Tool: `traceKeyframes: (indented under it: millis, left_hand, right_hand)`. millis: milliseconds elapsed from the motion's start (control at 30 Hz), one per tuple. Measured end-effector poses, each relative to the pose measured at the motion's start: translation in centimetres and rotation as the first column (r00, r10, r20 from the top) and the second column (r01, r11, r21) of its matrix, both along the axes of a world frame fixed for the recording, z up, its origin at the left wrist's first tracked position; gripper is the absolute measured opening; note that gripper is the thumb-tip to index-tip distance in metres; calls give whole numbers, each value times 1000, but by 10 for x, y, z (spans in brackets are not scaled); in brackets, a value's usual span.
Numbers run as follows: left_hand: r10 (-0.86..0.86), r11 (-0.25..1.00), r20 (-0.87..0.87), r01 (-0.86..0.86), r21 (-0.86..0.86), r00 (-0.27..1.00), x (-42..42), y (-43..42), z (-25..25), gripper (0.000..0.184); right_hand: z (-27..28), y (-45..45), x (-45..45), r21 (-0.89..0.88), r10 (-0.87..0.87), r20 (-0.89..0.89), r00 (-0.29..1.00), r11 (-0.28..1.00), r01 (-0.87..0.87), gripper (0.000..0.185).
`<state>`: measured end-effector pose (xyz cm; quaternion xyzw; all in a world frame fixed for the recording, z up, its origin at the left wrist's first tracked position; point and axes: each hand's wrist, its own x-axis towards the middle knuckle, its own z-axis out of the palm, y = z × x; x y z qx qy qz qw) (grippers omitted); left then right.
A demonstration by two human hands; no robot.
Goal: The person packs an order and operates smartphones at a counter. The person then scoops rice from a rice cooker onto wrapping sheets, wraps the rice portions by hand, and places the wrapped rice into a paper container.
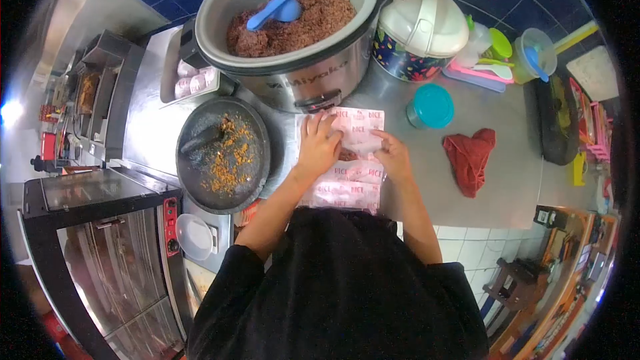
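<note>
A pink-and-white wrapping paper (347, 193) printed "RICE" lies on the steel counter in front of me. A small patch of brown rice (348, 155) shows between its folds. My left hand (319, 145) rests flat on the paper's left part, fingers spread. At the paper's right edge, my right hand (395, 157) has its index finger stretched onto the sheet and the other fingers curled, gripping the edge. Just beyond stands a large rice cooker (300, 80) filled with reddish-brown rice, a blue scoop (277, 12) lying on top.
Left of the paper sits a stone mortar (260, 180) with a pestle (202, 139) and orange-brown crumbs. A tray (177, 97) holds wrapped packets. To the right are a teal-lidded tub (430, 105), a red cloth (470, 160) and a white-lidded container (423, 20). A glass display warmer (113, 253) stands lower left.
</note>
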<state>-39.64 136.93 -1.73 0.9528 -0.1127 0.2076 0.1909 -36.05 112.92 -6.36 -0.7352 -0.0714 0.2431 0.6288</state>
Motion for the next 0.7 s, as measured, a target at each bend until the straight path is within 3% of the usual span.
traceKeyframes:
  millis: [33, 100, 133, 200, 233, 300, 333, 400, 433, 467, 500, 533, 567, 600, 667, 700]
  left_hand:
    - [-35, 998, -11, 35, 61, 999, 0, 5, -4, 25]
    - [-55, 988, -24, 58, 146, 998, -3, 10, -3, 9]
    - [-58, 988, -17, 60, 144, 998, -4, 12, -2, 9]
    - [-83, 995, 12, 82, 53, 996, -11, 14, -4, 8]
    - [-86, 995, 12, 85, 50, 996, -13, 14, -5, 8]
    - [-51, 997, -5, 51, 54, 999, -16, 15, -5, 8]
    - [-45, 998, -4, 45, 52, 999, -19, 15, -7, 8]
    - [-34, 998, 25, 33, 62, 999, -19, 10, -10, 10]
    - [-23, 998, 33, 21, 61, 999, -18, 8, -9, 10]
    - [-44, 998, 42, 43, 37, 998, -19, 4, -6, 11]
    - [-68, 998, 47, 68, 13, 997, -24, 2, -3, 13]
    - [-67, 998, 42, 66, 10, 997, -29, 0, 0, 13]
    - [-71, 997, 45, 71, 8, 996, -33, -1, 4, 17]
    - [-80, 997, 52, 80, 5, 995, -35, -3, 5, 21]
    - [-109, 994, 72, 107, 25, 991, -46, -2, 2, 23]
    - [-126, 991, 86, 122, 48, 988, -54, 0, -2, 25]
  right_hand:
    - [1, 0, -7, -20, -28, 16, 999, 999, 28, 61]
    - [7, 12, -22, 64, -343, 199, 918, 939, 337, 49]
    - [-4, 10, -23, 64, -346, 206, 915, 938, 340, 49]
    - [-34, 4, -30, -173, -234, 146, 961, 951, 257, 44]
    - [-39, 1, -31, -177, -236, 147, 961, 949, 260, 44]
    - [-25, 1, -28, -330, -436, 212, 875, 810, 484, 36]
    - [-16, 2, -33, -332, -430, 214, 877, 813, 479, 36]
    - [5, 7, -42, -231, -699, 319, 640, 597, 768, 22]
    - [15, 9, -52, -226, -692, 324, 645, 606, 763, 22]
    - [24, 11, -69, -267, -303, 634, 712, 778, 569, 26]
    - [32, 14, -85, -393, 139, 810, 570, 849, 352, 29]
    - [40, 27, -99, -491, 308, 788, 533, 836, 243, 34]
    - [45, 43, -110, -585, 463, 748, 476, 798, 144, 39]
    - [43, 54, -116, -586, 460, 748, 479, 796, 152, 39]
    - [28, 69, -120, -718, 590, 685, 429, 646, 259, 48]
    - [21, 73, -118, -685, 551, 712, 435, 681, 259, 42]
